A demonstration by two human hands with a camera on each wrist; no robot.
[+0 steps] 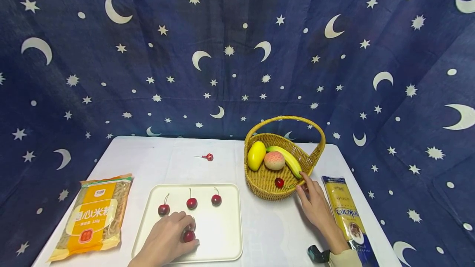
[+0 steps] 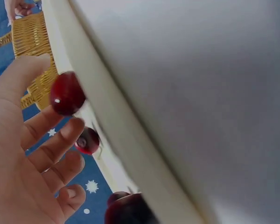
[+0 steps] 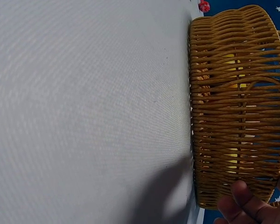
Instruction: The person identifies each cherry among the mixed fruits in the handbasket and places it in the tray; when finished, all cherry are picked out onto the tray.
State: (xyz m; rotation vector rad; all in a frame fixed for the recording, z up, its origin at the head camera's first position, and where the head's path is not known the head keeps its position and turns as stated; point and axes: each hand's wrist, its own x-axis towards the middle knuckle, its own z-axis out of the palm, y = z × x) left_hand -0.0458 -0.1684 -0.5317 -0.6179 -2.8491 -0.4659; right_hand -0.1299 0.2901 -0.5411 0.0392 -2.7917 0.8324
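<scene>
A cream tray (image 1: 230, 234) lies at the front with several dark red cherries on it. My left hand (image 1: 167, 238) is over its near left part, thumb and fingers spread around one cherry (image 2: 67, 93). The left thumb stands apart from that cherry in the left wrist view, while the forefinger is right beside it. Three stemmed cherries, one of them a cherry (image 1: 191, 203) in the middle, sit in a row beyond the hand. At the wicker basket (image 1: 265, 190), my right hand (image 1: 315, 203) holds the right front rim. Inside are a banana (image 1: 285, 158), a peach (image 1: 274, 160), a yellow mango (image 1: 256, 155) and a cherry (image 1: 279, 182).
On the left lies a yellow bag of rice noodles (image 1: 92, 215). A blue and yellow pasta packet (image 1: 345, 213) lies right of my right hand. A small red-handled tool (image 1: 208, 157) with a thin shaft is at the back. A starry blue curtain (image 1: 222, 94) hangs behind the table.
</scene>
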